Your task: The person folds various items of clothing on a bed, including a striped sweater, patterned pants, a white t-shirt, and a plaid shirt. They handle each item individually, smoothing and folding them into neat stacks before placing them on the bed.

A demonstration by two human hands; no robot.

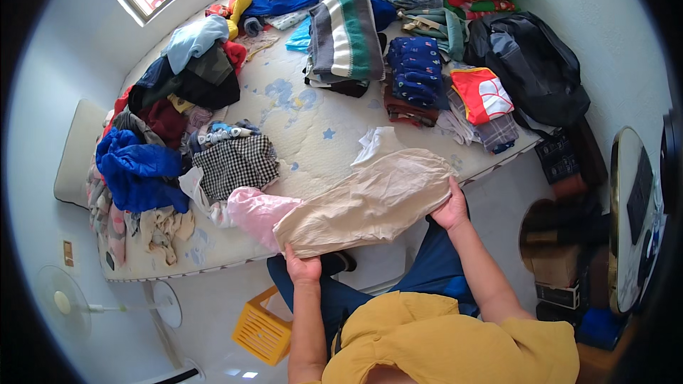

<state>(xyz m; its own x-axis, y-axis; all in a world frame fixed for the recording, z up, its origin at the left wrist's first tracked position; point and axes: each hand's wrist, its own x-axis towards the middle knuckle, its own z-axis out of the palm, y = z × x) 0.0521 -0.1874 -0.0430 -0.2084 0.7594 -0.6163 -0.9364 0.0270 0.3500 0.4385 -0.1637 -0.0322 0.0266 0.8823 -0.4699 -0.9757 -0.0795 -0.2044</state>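
Between my two hands a beige cloth garment (368, 202) is stretched out sideways over the mattress edge and my lap. My left hand (303, 266) grips its lower left corner, and my right hand (451, 207) grips its right end. Part of a pink garment (261, 213) shows at the left of the beige cloth. Just behind it lies a white garment (378, 144), partly covered. Further left a black-and-white checked garment (237, 165) rests on the mattress (299, 144).
A heap of loose clothes (141, 162) covers the mattress's left side. Folded stacks stand behind, including a striped knit (347, 37) and navy printed clothes (416, 72). A black backpack (525, 69) leans by the wall. A yellow plastic basket (264, 328) and a fan (64, 301) stand on the left.
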